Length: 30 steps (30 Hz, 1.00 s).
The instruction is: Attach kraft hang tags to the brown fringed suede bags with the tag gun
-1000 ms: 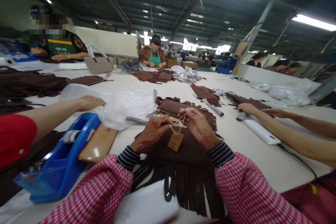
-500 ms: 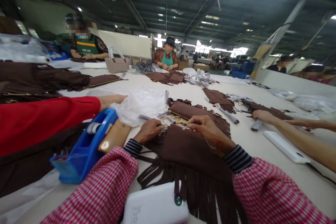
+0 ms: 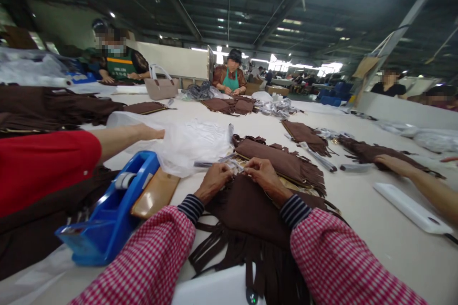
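A dark brown fringed bag [image 3: 255,209] lies flat before me, its long strips hanging toward my body. At its far edge, my left hand [image 3: 215,182] pinches with thumb and forefinger; what it holds is too small to make out. Close beside it my right hand [image 3: 267,178] is also closed in a pinch, on a thin white string that barely shows. Just past my fingertips lie whitish strings [image 3: 235,166]. Behind my right hand rests a second brown fringed bag [image 3: 275,155] with a gold zip.
On my left stand a blue tape dispenser [image 3: 118,209] and a tan phone-like case [image 3: 155,194]. A co-worker's red-sleeved arm [image 3: 46,167] reaches to white plastic bags [image 3: 195,140]. Nearest me is a white device [image 3: 218,288]; another white device [image 3: 411,207] lies right, near another person's hand [image 3: 397,164].
My right hand has come left and my hands are now nearly together. The string trailing from it has drawn in. The co-worker's red sleeve has pulled back left.
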Each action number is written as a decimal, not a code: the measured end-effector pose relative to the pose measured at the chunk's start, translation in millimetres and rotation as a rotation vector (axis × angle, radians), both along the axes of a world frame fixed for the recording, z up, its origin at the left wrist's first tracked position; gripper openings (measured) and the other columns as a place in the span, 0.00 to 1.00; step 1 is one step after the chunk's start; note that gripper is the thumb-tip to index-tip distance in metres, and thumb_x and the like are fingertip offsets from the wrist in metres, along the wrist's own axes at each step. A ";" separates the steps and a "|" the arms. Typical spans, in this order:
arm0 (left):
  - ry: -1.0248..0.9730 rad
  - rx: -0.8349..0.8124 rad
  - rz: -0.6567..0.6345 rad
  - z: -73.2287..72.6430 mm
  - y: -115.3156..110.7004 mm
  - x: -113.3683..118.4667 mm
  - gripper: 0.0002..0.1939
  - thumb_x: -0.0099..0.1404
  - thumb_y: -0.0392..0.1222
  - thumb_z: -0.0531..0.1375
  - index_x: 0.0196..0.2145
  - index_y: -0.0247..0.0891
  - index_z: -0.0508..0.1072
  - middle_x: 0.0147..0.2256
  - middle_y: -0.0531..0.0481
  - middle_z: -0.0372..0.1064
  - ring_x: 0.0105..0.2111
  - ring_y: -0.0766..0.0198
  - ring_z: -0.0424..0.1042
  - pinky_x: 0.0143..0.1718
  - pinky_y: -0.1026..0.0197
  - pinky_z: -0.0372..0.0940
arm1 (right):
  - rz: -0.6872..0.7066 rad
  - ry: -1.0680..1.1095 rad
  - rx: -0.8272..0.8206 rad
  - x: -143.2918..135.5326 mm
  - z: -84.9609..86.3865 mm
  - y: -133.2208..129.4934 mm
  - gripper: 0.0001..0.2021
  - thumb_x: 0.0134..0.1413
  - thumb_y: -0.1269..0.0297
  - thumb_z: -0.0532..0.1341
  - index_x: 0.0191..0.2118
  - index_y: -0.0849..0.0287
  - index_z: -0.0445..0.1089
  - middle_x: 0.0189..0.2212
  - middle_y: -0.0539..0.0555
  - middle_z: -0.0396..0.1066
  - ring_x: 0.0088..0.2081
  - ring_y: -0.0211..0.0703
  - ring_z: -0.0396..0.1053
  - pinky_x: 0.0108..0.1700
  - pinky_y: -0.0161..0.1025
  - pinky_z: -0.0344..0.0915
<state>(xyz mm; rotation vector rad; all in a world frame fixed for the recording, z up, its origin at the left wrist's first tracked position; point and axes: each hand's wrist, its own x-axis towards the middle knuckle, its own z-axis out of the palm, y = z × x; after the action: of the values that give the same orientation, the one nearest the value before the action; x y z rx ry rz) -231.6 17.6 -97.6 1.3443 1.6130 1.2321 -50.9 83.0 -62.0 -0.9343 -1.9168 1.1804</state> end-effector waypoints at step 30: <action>-0.736 -0.060 0.213 10.9 -2.5 21.7 0.10 0.47 0.42 0.67 0.24 0.34 0.71 0.24 0.49 0.71 0.20 0.70 0.67 0.22 0.67 0.54 | -0.025 -0.252 0.555 -16.1 -0.1 -15.0 0.06 0.56 0.73 0.60 0.32 0.58 0.74 0.29 0.51 0.75 0.30 0.42 0.69 0.36 0.37 0.59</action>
<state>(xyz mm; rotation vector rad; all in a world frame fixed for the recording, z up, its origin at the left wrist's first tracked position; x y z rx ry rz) -209.9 15.2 -86.7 0.5665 1.2512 1.5505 -67.0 67.9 -62.1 -0.8182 -2.2547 0.4758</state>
